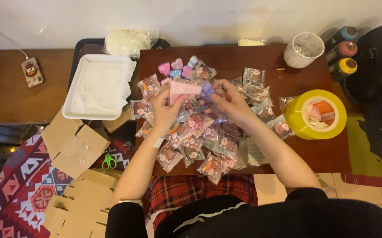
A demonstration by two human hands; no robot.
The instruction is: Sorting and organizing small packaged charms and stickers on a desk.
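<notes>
Dark brown tabletop (314, 150) sits before you, littered with small clear treat packets (208, 145). Your left hand (164, 110) grips a pink bag (183, 89) by its near end, held flat above the pile so its mouth stays clear. Your right hand (230, 102) pinches a small purple piece (206, 90) right at the bag's far end. Heart-shaped clips (173, 68) lie just beyond your grip, a yellow tape roll (298, 119) well off right, a white tray (100, 86) off left.
</notes>
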